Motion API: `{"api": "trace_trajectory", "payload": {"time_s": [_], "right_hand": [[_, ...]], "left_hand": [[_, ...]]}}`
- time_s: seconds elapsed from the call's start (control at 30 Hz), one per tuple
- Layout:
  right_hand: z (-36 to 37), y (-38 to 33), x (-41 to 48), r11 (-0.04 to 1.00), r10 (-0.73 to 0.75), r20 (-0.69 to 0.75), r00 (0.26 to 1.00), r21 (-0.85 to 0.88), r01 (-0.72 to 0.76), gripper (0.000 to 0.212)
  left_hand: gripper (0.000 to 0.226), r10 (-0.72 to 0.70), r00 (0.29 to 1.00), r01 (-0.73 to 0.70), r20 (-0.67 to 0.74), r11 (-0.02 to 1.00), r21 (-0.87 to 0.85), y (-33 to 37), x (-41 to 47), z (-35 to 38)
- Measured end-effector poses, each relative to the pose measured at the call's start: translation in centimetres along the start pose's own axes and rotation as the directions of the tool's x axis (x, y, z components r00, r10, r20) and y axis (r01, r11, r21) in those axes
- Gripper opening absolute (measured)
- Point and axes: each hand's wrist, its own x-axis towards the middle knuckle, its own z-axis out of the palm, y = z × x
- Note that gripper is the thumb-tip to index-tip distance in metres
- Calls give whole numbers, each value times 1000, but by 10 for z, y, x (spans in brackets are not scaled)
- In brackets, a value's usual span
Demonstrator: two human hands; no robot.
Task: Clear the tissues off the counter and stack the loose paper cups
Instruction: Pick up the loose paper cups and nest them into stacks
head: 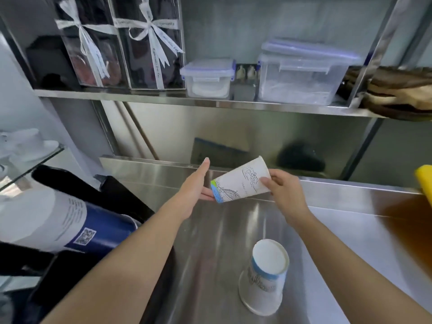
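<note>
A white paper cup (240,182) with line drawings and a blue-green base hangs tilted above the steel counter (222,230), its base pointing left. My right hand (284,190) grips it near the rim. My left hand (197,183) is flat with fingers straight, and its fingertips touch the cup's base. A second paper cup (264,277) stands upside down on the counter nearer to me, apart from both hands. No tissues are in view.
A steel shelf (210,101) above holds two clear lidded boxes (301,73) and ribboned gift boxes (121,43). A black machine with a blue-and-white bottle (70,220) crowds the left. A yellow thing (424,181) sits at the right edge.
</note>
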Motion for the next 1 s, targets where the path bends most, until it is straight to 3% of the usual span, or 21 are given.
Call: {"api": "trace_trajectory", "payload": {"time_s": [0.2, 0.33, 0.53, 0.8, 0.97, 1.0], "right_hand": [[-15, -70, -39, 980, -159, -57, 986, 116, 164, 17], [-15, -109, -71, 951, -278, -16, 960, 137, 278, 17], [-14, -143, -125, 889, -419, 17, 908, 214, 406, 26], [3, -157, -197, 848, -509, 198, 838, 286, 447, 23], [23, -146, -232, 793, -609, 326, 723, 251, 555, 20], [28, -143, -239, 777, -629, 338, 700, 250, 577, 20]], "left_hand": [[57, 162, 986, -163, 33, 986, 31, 20, -64, -14], [73, 232, 972, -233, 36, 972, 9, 33, -113, -18], [46, 439, 897, -439, 50, 898, -4, 32, -191, -40], [42, 490, 870, -493, 55, 866, 81, -22, -285, -72], [25, 517, 846, -511, -133, 856, 77, -53, -312, -73], [33, 533, 830, -520, -161, 846, 118, -61, -318, -72]]}}
